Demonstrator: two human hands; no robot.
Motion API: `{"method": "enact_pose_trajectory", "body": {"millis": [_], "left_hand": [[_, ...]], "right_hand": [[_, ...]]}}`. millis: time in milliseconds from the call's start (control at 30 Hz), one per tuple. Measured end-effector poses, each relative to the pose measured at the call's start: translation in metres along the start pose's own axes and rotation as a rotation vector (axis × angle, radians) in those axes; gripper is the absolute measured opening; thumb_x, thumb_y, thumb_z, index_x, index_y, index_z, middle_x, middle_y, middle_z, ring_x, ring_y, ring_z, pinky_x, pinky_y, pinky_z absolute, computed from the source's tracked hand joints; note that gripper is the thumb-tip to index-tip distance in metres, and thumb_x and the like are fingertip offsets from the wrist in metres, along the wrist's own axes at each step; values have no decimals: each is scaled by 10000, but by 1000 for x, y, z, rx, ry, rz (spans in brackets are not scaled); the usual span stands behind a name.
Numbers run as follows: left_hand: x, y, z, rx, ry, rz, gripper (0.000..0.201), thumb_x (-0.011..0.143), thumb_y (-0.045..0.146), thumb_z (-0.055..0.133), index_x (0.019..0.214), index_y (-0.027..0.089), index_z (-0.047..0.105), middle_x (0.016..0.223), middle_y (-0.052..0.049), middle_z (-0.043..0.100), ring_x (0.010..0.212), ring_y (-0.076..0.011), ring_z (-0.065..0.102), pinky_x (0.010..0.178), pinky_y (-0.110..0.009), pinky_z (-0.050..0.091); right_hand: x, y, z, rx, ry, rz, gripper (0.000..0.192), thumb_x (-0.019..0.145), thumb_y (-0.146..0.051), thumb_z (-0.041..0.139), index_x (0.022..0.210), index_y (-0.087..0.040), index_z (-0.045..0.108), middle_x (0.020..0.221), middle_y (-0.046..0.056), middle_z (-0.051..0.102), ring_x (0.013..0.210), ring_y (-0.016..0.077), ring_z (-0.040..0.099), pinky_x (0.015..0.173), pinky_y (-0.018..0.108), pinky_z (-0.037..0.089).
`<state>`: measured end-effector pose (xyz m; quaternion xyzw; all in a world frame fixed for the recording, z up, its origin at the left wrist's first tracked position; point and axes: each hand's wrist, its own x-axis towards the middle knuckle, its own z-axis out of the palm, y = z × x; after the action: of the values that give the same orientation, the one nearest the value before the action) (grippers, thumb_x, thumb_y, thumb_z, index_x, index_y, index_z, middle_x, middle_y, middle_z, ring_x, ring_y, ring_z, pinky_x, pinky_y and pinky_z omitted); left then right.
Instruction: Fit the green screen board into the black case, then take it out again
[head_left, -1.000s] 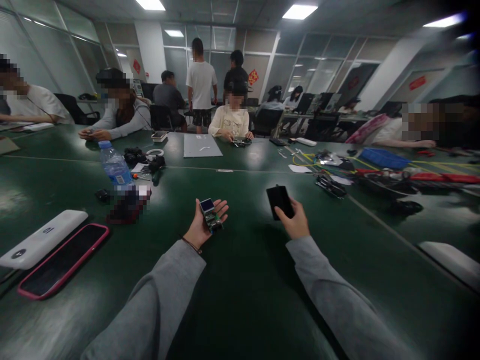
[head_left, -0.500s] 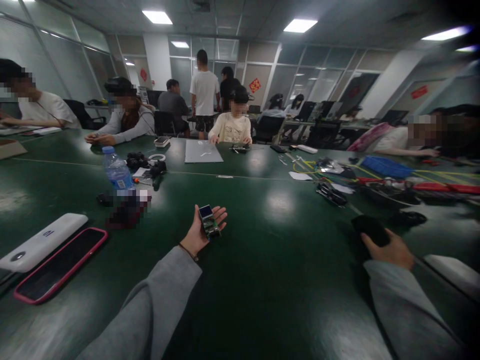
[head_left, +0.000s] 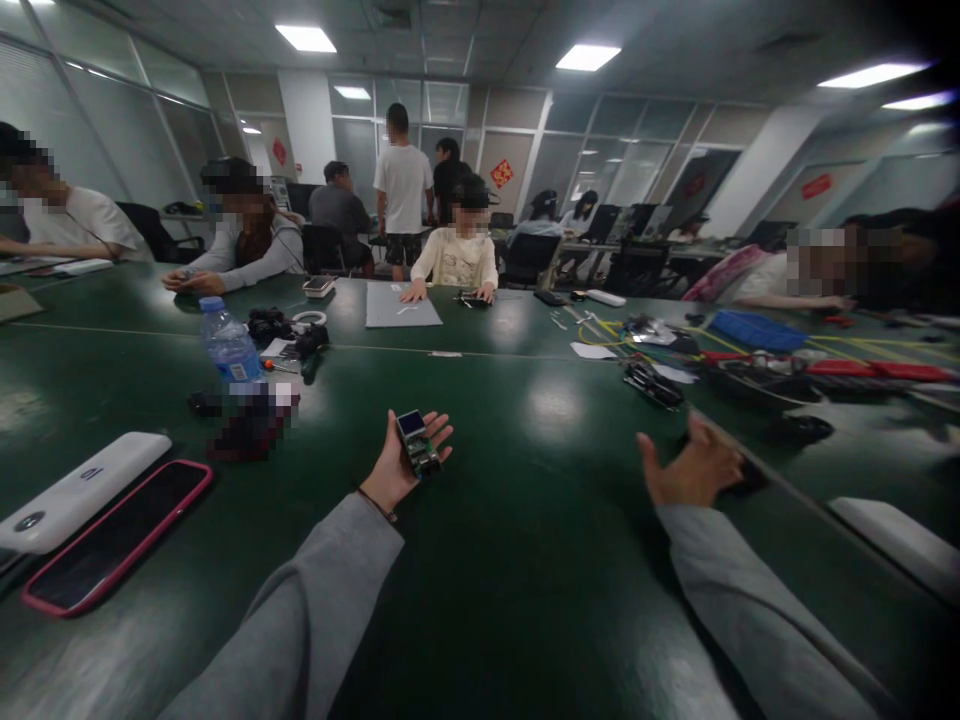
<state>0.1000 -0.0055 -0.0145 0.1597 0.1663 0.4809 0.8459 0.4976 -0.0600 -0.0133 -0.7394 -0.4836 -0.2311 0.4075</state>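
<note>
A small green circuit board with a little screen [head_left: 418,443] lies tilted across the palm of my left hand [head_left: 390,470]. The fingers are stretched out behind it, and the thumb rests along its left side. My right hand [head_left: 694,468] is over the table at the right, its thumb apart from its fingers and nothing in its grasp. Just behind those fingers lies a dark flat object [head_left: 752,478], partly hidden by the hand; I cannot tell whether they touch.
At left lie a pink-edged phone [head_left: 120,535] and a white power bank [head_left: 90,490]. A water bottle [head_left: 229,345] stands behind them. Cables, a blue tray [head_left: 757,330] and black parts [head_left: 652,385] spread over the right side. Co-workers sit around the green table [head_left: 510,560].
My right hand has let go of the dark flat object and shifted left, its fingers opening. My left hand keeps the circuit board in the same place.
</note>
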Motion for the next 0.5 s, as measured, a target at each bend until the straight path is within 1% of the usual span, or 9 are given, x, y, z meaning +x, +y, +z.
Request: {"method": "enact_pose_trajectory", "body": {"millis": [67, 133, 233, 300, 333, 400, 433, 500], "left_hand": [[1, -1, -1, 2, 1, -8, 603, 823, 606, 373, 1165, 135, 529, 1351, -125, 449, 1230, -271, 425, 956, -457, 402], [2, -1, -3, 9, -7, -7, 602, 820, 608, 379, 1168, 141, 529, 1357, -118, 443, 1228, -277, 425, 954, -464, 402], [5, -1, -7, 26, -21, 2, 608, 820, 615, 368, 1160, 141, 542, 1359, -115, 443, 1216, -277, 438, 944, -431, 414], [6, 0, -9, 35, -23, -9, 617, 827, 621, 340, 1152, 140, 550, 1359, -108, 444, 1205, -269, 448, 934, -396, 421], [6, 0, -10, 39, -28, -18, 620, 832, 621, 325, 1154, 142, 550, 1360, -101, 443, 1203, -263, 451, 934, -385, 420], [6, 1, -11, 37, -51, -28, 618, 840, 616, 307, 1170, 148, 541, 1360, -93, 445, 1203, -254, 451, 943, -378, 410], [6, 1, -12, 32, -59, -27, 616, 841, 615, 310, 1173, 149, 540, 1350, -92, 456, 1197, -250, 458, 945, -377, 407], [5, 2, -13, 17, -65, -26, 620, 833, 617, 334, 1165, 137, 543, 1307, -107, 497, 1166, -249, 486, 937, -376, 412]], "right_hand": [[-24, -47, 12, 37, -56, -193, 743, 796, -611, 424, 1359, -136, 324, 1343, 205, 307, 1265, 344, 245, 981, 548, 183], [-56, -105, 14, 133, -153, -372, 641, 828, -526, 453, 1358, -193, 315, 1369, 155, 304, 1271, 301, 275, 989, 500, 228], [-105, -191, 1, 321, -338, -623, 602, 852, -471, 460, 1377, -238, 282, 1394, 95, 325, 1302, 262, 257, 1023, 453, 227], [-128, -234, -10, 407, -481, -796, 625, 853, -497, 455, 1392, -243, 266, 1405, 57, 340, 1318, 235, 242, 1062, 430, 185], [-136, -248, -14, 429, -536, -861, 629, 857, -507, 446, 1398, -244, 261, 1411, 40, 339, 1325, 220, 235, 1078, 418, 163], [-142, -262, -16, 428, -598, -916, 617, 875, -505, 415, 1408, -243, 248, 1427, 20, 317, 1337, 198, 216, 1097, 403, 130], [-141, -263, -14, 412, -607, -911, 602, 888, -495, 395, 1412, -242, 241, 1436, 13, 299, 1344, 192, 203, 1101, 402, 121], [-134, -257, -7, 373, -608, -879, 573, 907, -474, 361, 1417, -246, 232, 1450, 1, 267, 1353, 189, 182, 1105, 404, 120]]}}
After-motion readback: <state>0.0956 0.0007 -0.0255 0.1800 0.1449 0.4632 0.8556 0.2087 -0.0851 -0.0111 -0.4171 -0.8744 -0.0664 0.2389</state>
